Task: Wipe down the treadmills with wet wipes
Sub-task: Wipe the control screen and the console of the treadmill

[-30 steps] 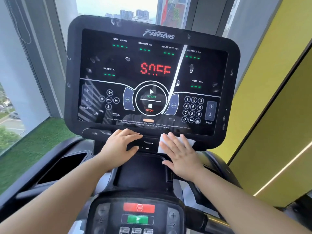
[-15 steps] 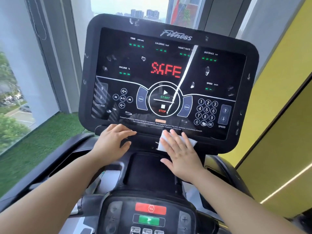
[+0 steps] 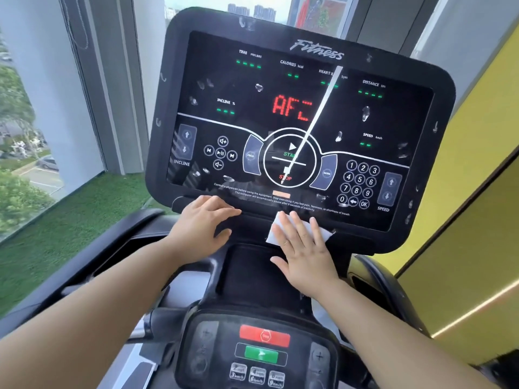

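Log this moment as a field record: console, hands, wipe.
console: black, powered on
left hand: open, resting on console's lower edge
right hand: flat, pressing on the wipe
wipe: white, on console's lower edge, mostly under right hand

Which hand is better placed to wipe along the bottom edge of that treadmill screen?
The right hand: its straight fingers press the white wipe flat against the console's lower edge. The left hand rests bare on that edge, holding no wipe.
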`<state>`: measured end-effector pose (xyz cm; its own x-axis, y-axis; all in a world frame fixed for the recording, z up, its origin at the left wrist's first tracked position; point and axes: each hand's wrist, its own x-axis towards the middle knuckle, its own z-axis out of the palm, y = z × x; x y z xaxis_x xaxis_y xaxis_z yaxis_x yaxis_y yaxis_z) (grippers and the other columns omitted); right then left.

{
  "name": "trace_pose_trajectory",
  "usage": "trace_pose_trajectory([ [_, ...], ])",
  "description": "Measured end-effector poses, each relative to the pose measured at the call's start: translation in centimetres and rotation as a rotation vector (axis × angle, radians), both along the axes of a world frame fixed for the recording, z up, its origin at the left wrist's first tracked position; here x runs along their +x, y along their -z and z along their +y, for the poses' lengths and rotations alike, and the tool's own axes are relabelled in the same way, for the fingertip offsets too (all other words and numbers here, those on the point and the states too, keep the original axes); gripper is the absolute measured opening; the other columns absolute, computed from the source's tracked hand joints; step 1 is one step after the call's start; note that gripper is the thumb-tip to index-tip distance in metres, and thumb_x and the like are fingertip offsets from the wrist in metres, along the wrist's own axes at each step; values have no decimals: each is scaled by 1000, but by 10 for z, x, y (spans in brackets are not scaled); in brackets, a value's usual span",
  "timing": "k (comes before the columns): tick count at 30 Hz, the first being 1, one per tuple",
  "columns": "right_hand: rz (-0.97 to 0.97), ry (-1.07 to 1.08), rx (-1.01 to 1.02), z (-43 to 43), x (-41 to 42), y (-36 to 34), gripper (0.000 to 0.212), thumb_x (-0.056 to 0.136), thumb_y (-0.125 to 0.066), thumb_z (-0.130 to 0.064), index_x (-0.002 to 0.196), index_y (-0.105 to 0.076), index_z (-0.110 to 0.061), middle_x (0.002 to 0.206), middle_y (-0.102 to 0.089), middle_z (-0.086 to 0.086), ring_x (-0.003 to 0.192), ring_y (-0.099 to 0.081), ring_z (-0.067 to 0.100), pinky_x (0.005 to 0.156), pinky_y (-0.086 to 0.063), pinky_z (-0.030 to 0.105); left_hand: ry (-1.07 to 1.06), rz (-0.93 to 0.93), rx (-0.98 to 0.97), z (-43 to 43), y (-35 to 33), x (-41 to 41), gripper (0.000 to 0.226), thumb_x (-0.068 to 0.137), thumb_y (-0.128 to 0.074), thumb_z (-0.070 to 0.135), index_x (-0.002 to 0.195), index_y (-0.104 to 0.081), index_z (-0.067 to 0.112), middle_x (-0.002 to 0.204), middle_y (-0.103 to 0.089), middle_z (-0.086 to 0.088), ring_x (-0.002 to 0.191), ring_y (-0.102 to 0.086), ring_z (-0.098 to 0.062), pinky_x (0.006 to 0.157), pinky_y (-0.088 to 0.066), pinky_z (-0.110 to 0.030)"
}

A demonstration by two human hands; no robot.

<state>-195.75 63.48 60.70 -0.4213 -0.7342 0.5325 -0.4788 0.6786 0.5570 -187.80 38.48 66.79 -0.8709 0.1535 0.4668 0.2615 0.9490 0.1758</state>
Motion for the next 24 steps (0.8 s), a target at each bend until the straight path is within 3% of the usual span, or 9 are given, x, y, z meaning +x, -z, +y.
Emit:
trace_pose_trajectory([
  [4,14,0,27,39,-5,2,58,100,-19,-48,149,-21,-15,161,5,3,148,2,22,119,-2,49,3,-32,-24,-3,-1,-1,44,70,-59,32,109,-72,16,96,-67,-3,88,-63,-34,81,-50,-42],
  [6,5,13,13,47,-3,3,58,102,-11,-47,147,-24,-14,161,6,3,148,4,22,118,-2,49,0,-10,-42,-2,-1,-2,45,71,-55,36,107,-72,17,93,-66,-2,85,-64,-32,80,-51,-41],
  [10,9,4,-1,11,2,-1,68,93,-28,-52,148,-19,-13,160,3,5,147,7,24,117,-2,50,11,3,-18,-1,0,-4,51,72,-42,41,104,-72,17,91,-66,-2,84,-64,-31,79,-51,-41],
  [14,-8,-2,43,-26,5,-3,71,91,-24,-52,150,-6,-15,160,13,4,147,8,24,118,5,50,18,1,-6,-2,-1,-4,50,72,-42,41,105,-72,18,91,-66,-2,84,-64,-31,80,-51,-42],
  [18,34,-44,111,12,-4,-7,68,92,-30,-50,149,-15,-17,160,-7,4,146,-5,25,118,-5,50,17,0,4,-4,-1,-5,51,72,-41,40,107,-72,18,94,-66,-2,87,-63,-32,80,-51,-43],
  [24,40,-36,58,36,-4,-4,70,90,-32,-50,148,-16,-15,160,9,4,147,1,26,116,-4,52,0,45,33,0,1,-4,49,70,-40,35,102,-73,18,89,-66,0,83,-64,-31,80,-50,-41],
])
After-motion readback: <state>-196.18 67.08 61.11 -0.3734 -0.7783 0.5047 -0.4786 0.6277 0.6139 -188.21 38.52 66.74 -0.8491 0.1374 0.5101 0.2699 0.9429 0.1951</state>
